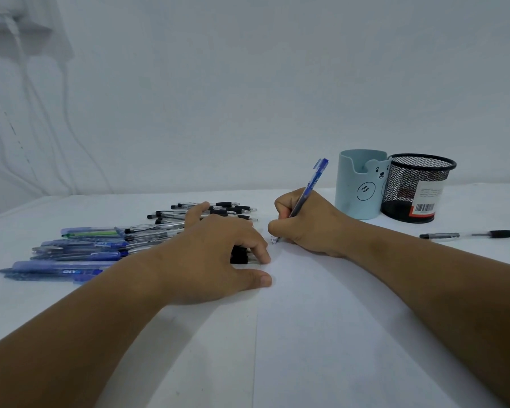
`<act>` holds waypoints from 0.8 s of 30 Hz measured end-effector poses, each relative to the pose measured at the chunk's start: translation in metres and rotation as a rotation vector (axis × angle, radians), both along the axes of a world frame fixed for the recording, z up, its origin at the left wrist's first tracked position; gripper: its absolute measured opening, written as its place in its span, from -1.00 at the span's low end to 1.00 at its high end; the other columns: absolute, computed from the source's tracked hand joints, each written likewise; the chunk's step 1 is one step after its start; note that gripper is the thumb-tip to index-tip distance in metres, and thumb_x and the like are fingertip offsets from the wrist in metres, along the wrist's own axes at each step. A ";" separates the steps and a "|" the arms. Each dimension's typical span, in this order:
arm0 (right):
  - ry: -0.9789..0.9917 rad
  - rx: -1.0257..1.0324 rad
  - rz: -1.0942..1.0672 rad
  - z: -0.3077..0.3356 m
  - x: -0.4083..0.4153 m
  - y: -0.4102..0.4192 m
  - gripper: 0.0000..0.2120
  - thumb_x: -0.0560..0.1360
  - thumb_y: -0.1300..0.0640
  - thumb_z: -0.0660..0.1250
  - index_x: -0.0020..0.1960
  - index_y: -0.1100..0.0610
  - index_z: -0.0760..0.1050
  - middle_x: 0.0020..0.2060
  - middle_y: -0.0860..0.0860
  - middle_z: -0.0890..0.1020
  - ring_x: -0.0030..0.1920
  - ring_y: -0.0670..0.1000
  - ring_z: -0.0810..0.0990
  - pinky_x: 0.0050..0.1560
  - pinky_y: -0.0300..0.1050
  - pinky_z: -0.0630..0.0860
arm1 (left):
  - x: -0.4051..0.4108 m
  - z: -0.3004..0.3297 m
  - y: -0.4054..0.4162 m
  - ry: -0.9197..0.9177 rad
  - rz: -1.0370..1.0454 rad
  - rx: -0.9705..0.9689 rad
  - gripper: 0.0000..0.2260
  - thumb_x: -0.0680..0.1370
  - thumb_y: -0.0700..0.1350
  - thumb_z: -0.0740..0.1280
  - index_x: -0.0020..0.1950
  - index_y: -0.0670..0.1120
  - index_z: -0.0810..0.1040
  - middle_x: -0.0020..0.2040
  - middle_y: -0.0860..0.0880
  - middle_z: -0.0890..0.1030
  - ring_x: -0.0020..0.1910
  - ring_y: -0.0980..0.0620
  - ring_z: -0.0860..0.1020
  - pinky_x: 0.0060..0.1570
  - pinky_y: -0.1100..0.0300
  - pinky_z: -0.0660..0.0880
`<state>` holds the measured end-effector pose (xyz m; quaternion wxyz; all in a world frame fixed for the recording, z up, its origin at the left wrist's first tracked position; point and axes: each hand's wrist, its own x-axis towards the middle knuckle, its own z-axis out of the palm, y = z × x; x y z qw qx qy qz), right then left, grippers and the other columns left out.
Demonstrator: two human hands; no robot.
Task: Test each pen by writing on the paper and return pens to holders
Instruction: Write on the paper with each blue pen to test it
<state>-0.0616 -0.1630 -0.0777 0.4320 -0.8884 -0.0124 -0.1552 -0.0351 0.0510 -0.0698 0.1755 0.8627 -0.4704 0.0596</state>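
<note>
White table [468, 260] against a plain wall, pens [95, 245] piled left, two holders [362, 187] back right. Right hand [304, 228] grips a blue pen [309, 187], tip on the paper [321, 319]; left hand [215, 254] lies flat, fingers spread over the pile.

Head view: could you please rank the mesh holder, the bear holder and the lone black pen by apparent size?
1-2. Bear holder and mesh holder: look alike, no ranking.
3. Lone black pen: thinnest, smallest.
</note>
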 end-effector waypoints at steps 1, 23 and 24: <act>-0.005 -0.010 0.002 0.000 0.000 0.001 -0.64 0.38 0.25 0.40 -0.44 0.08 0.26 -0.50 0.00 0.32 -0.41 0.00 0.31 -0.33 -0.12 0.30 | 0.001 0.000 0.000 0.003 0.002 0.000 -0.77 0.41 0.34 0.42 0.00 0.32 0.59 0.17 0.40 0.55 0.39 0.45 0.29 0.54 -0.06 -0.29; -0.242 0.155 -0.153 0.015 -0.009 0.005 -0.83 0.66 0.08 0.20 -0.04 0.03 0.54 -0.34 -0.04 0.62 -0.48 -0.03 0.44 -0.40 -0.20 0.40 | -0.002 0.000 -0.002 0.004 -0.007 -0.021 -0.75 0.43 0.31 0.42 0.02 0.24 0.60 0.13 0.43 0.55 0.37 0.50 0.26 0.54 -0.04 -0.30; -0.248 0.137 -0.173 0.014 -0.009 0.005 -0.81 0.65 0.11 0.19 -0.05 0.04 0.56 -0.30 -0.03 0.61 -0.46 -0.06 0.42 -0.38 -0.20 0.39 | -0.002 0.000 -0.002 0.007 -0.006 -0.027 -0.76 0.44 0.30 0.43 0.02 0.23 0.61 0.12 0.42 0.55 0.36 0.49 0.28 0.53 -0.03 -0.31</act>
